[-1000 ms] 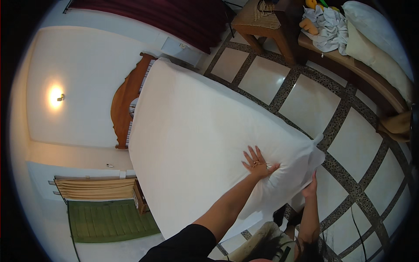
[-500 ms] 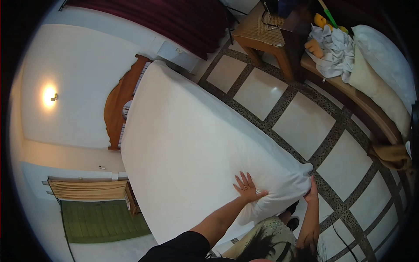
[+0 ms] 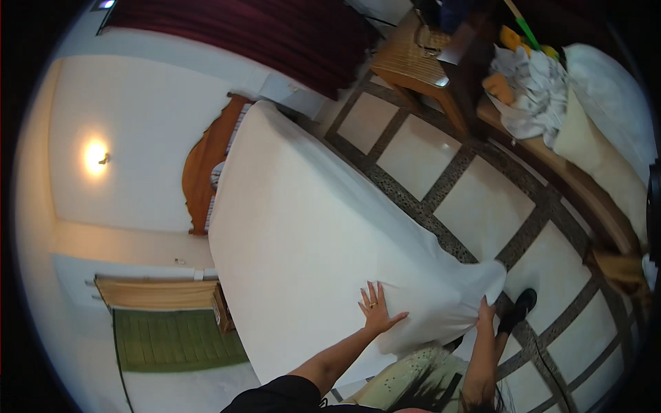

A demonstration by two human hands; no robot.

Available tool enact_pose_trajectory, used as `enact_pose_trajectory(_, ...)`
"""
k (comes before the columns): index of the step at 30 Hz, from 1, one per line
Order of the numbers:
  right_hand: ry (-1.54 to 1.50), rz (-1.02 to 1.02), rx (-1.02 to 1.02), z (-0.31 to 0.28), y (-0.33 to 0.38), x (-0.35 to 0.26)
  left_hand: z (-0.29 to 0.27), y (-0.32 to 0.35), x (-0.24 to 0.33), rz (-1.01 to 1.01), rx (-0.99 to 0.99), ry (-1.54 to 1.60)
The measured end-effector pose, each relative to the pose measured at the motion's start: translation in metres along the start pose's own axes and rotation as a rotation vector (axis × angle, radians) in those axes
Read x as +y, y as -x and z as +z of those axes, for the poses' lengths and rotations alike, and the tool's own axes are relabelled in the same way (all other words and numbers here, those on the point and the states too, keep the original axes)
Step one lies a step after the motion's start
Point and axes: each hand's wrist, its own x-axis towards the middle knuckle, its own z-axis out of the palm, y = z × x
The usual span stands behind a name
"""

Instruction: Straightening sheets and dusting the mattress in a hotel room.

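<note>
A bed with a white sheet (image 3: 303, 227) runs from a wooden headboard (image 3: 203, 162) toward me. My left hand (image 3: 376, 310) lies flat on the sheet near the foot corner, fingers spread, a ring on one finger. My right hand (image 3: 485, 313) is down at the sheet's hanging corner (image 3: 475, 289), fingers closed on the fabric at the bed's edge. My shoe (image 3: 518, 308) stands on the tiled floor beside that corner.
Tiled floor (image 3: 482, 206) with dark borders lies to the right of the bed. A wicker-topped wooden table (image 3: 413, 65) stands at the back. A long bench (image 3: 592, 179) on the right carries crumpled cloths, a pillow and cleaning items. Dark red curtain (image 3: 241, 34) behind.
The view has shifted and both hands have slid lower along the bed's foot. The left hand stays flat on the sheet; the right hand stays at the hanging corner.
</note>
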Motion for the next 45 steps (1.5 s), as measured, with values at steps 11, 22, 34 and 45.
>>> enact_pose_trajectory(11,0.299,0.179,-0.003,-0.042,-0.065,0.034,-0.035,-0.067,0.119,-0.314,-0.090,-0.051)
enact_pose_trajectory(22,-0.100,0.299,-0.145,-0.087,-0.057,-0.019,-0.062,-0.075,0.138,-0.442,-0.288,-0.101)
enact_pose_trajectory(34,0.242,0.063,0.036,-0.111,-0.096,-0.168,-0.076,-0.065,0.123,-0.451,-0.280,-0.005)
enact_pose_trajectory(45,0.631,-0.143,-0.365,-0.050,-0.026,-0.293,-0.092,-0.061,0.119,-0.446,-0.266,-0.039)
